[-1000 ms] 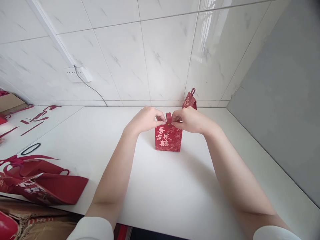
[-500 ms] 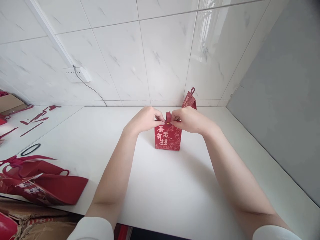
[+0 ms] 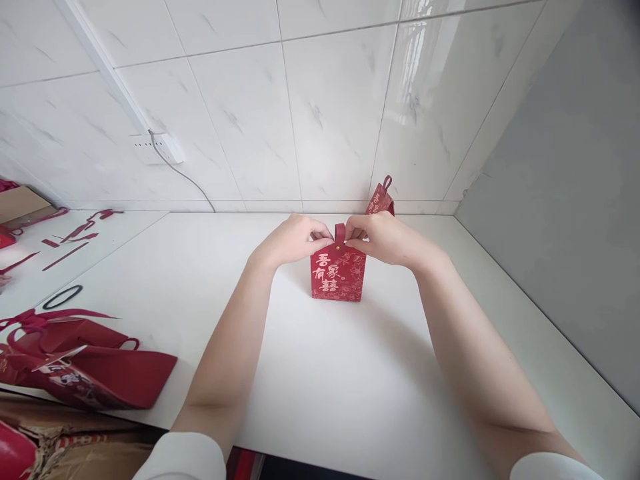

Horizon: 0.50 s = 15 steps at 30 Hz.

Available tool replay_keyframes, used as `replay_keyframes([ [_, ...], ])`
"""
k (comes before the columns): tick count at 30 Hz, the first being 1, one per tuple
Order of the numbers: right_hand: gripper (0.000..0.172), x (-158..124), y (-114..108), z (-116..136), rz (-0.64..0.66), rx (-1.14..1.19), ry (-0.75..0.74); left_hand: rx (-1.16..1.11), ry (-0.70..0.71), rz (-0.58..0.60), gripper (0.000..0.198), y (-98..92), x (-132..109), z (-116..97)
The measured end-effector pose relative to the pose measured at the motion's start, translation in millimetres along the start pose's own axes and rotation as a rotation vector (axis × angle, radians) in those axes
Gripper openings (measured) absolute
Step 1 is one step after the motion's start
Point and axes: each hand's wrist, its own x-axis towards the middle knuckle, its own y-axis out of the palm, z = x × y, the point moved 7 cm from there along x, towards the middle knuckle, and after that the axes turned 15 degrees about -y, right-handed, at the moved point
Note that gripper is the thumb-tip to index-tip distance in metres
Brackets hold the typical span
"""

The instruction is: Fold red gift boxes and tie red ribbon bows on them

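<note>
A red gift box (image 3: 345,279) with pale characters and a flower print stands upright on the white table. From its top rises a looped red strap handle (image 3: 340,233), with a small gold stud at its base. My left hand (image 3: 296,239) pinches the top edge of the box just left of the strap. On the other side of the strap, my right hand (image 3: 381,239) pinches the same edge between thumb and fingers. The fingertips partly cover the box's top.
Behind my right hand, a second red box (image 3: 379,198) leans by the tiled wall. Red gift bags with ribbon (image 3: 127,373) lie at the left front, near a black ring (image 3: 63,297). Red strips (image 3: 80,230) lie farther left. A torn cardboard box (image 3: 95,460) sits below the table edge.
My right hand has shifted slightly to the right along the top edge, a little away from the strap. My left hand and the box stay nearly in place.
</note>
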Motion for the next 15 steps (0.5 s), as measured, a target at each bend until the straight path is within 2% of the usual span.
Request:
replay_keyframes([
  [4, 0.007, -0.7, 1.7, -3.7, 0.024, 0.006, 0.016, 0.026, 0.008, 0.016, 0.023, 1.7, 1.0, 1.1],
  [15, 0.017, -0.8, 7.9, -4.8, 0.073, -0.002, -0.012, 0.003, -0.004, 0.024, 0.019, 3.0, 2.5, 2.9],
])
